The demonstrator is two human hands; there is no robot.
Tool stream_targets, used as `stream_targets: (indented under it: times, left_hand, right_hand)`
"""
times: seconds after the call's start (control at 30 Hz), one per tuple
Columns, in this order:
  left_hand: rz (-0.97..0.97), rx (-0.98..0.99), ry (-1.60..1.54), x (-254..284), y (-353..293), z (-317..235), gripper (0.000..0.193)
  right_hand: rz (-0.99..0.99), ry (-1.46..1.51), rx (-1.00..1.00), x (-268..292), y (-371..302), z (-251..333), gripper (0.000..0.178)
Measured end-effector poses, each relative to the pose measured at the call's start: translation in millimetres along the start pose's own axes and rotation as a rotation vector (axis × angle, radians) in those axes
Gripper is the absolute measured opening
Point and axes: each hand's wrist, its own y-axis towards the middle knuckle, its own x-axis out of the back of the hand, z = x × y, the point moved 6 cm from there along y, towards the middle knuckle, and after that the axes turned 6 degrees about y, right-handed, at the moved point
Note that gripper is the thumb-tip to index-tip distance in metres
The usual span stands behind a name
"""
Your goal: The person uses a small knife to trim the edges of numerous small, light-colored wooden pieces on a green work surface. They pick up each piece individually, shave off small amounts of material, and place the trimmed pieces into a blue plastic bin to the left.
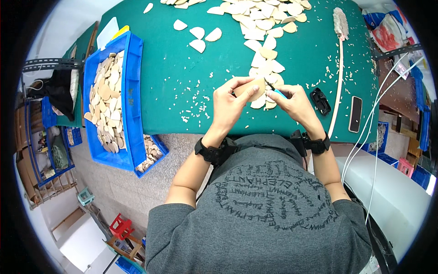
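My left hand (230,101) pinches a beige, flat, rounded foam-like piece (259,86) over the near edge of the green-covered table. Close beside it, my right hand (295,106) is closed around a small tool with a blue handle (280,93) and a thin dark tip. The tip is at the right side of the piece; whether it touches cannot be made out. Under and beyond both hands runs a trail of similar beige half-round pieces (269,54), leading to a large heap (255,13) at the far side.
At the left stands a blue crate (137,91) full of such pieces, with a smaller blue bin (157,157) below. Loose pieces (197,33) and pale scraps (196,102) dot the cloth. To the right are a black case (320,101), a long-handled brush (340,68), a phone (355,114) and white cables (372,114).
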Motion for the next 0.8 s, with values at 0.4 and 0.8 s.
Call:
stream_targets:
  times: [0.4,0.8]
  left_hand:
    - [-0.852,-0.073,0.005,237,-25,13,0.024]
    - [0.087,-0.603,0.686,-18,55,61,0.041]
  right_hand:
    - [-0.238,0.266,0.001,37,0,-20,0.025]
    - [-0.325,0.254,-0.079,50,-23,-47,0.027]
